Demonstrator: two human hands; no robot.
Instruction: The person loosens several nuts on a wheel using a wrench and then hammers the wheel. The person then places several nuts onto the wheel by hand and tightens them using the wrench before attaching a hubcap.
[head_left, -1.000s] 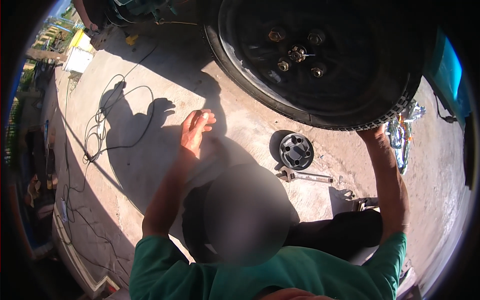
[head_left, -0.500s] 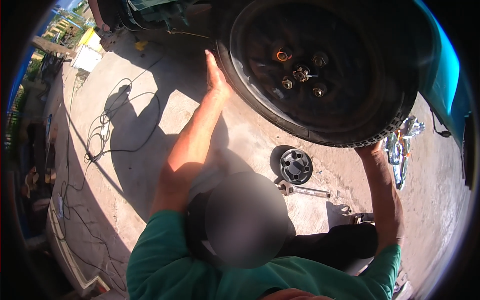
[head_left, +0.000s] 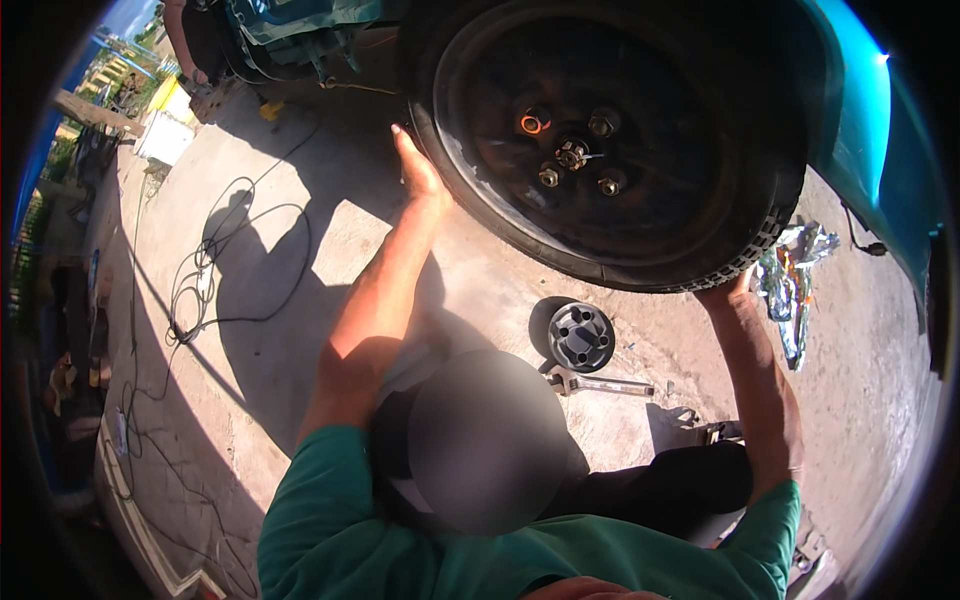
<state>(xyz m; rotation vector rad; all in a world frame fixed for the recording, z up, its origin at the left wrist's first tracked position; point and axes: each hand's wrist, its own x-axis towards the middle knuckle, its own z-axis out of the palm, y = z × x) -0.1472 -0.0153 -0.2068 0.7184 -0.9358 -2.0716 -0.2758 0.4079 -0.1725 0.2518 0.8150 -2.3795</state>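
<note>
A black car wheel [head_left: 650, 150] with a treaded tyre hangs on its hub beneath a teal vehicle body. Several lug nuts [head_left: 610, 186] surround the middle nut [head_left: 572, 154]; one stud hole shows an orange ring [head_left: 531, 123]. My left hand [head_left: 421, 175] presses on the tyre's left side, one digit stretched upward, the others hidden. Under the lower right tread, my right hand [head_left: 728, 288] grips the tyre, its fingers mostly out of sight behind it. On the ground below lie a round black wheel cover [head_left: 581, 337] and an adjustable wrench [head_left: 608, 386].
Crumpled silver foil [head_left: 790, 290] lies right of my right hand. A dark cable [head_left: 205, 260] is looped on the concrete at left. A white and yellow container [head_left: 168, 125] stands at the far left. The teal body panel [head_left: 850, 110] overhangs the wheel's right side.
The wheel sits slightly farther left in view, as does the ground around it, so my head seems to have shifted. Both hands stay on the tyre.
</note>
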